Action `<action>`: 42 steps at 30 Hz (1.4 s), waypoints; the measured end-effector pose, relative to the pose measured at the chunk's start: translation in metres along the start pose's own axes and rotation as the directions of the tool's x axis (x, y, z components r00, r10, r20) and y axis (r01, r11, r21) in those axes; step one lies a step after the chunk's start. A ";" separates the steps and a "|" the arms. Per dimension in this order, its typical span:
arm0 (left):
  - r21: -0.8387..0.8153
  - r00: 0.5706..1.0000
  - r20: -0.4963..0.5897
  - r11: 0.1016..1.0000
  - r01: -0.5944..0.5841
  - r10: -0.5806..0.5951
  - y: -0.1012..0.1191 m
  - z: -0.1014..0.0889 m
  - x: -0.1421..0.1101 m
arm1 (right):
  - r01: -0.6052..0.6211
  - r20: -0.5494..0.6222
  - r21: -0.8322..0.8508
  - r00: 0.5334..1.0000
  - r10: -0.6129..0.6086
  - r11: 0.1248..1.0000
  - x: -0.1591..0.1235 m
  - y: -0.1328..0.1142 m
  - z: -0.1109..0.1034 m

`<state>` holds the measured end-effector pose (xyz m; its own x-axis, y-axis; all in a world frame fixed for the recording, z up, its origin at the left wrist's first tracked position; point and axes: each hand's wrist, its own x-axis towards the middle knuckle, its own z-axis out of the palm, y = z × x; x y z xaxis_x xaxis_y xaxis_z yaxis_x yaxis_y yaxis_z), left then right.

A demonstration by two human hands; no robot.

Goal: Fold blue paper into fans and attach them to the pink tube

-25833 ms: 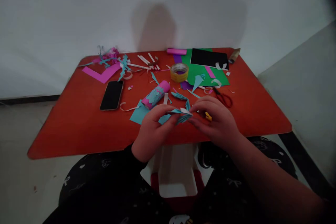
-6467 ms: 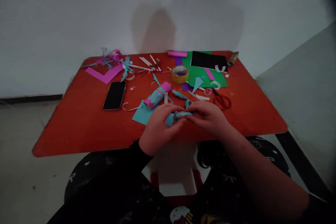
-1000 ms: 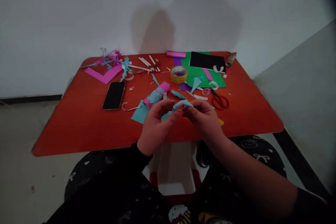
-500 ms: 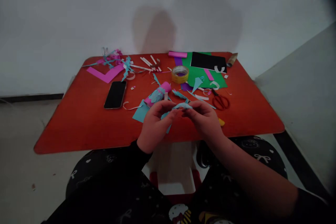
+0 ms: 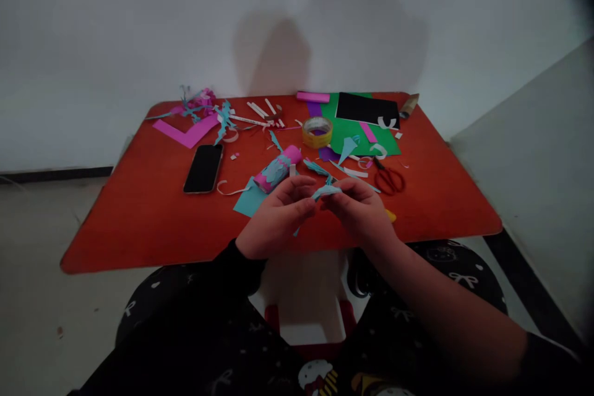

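Observation:
A small folded piece of light blue paper (image 5: 327, 190) is held just above the near side of the red table (image 5: 153, 223). My right hand (image 5: 364, 207) pinches it between thumb and fingers. My left hand (image 5: 281, 210) has its fingers curled, with the thumb tip at the paper's left end; part of the grip is hidden. Just beyond lies a pink paper tube (image 5: 291, 153) wrapped in scalloped light blue paper. A light blue sheet (image 5: 249, 199) lies partly under my left hand. Blue paper cut-outs (image 5: 317, 167) rest beyond my fingers.
Red-handled scissors (image 5: 390, 181) lie to the right, and a yellow tape roll (image 5: 318, 133) behind the hands. A phone (image 5: 203, 168) is at left. Green paper (image 5: 350, 136), a black sheet (image 5: 366, 110), a pink L-shaped piece (image 5: 185, 134) and white sticks (image 5: 257, 109) lie toward the back.
My left hand has shifted slightly down and left, its fingers a little looser around the paper's end. The blue paper piece has turned slightly in my right hand.

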<state>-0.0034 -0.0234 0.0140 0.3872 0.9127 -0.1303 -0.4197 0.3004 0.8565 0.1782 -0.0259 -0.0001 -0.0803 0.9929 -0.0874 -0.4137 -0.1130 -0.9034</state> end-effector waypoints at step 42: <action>0.822 0.861 0.099 0.447 -0.353 0.498 0.008 0.013 -0.013 | -0.006 0.175 -0.030 0.984 0.012 1.000 -0.008 -0.003 0.003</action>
<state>-0.0009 -0.0364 0.0286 0.2059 0.9083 0.3641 0.3507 -0.4158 0.8391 0.1777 -0.0331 0.0047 -0.2430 0.9698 -0.0229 -0.3854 -0.1182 -0.9151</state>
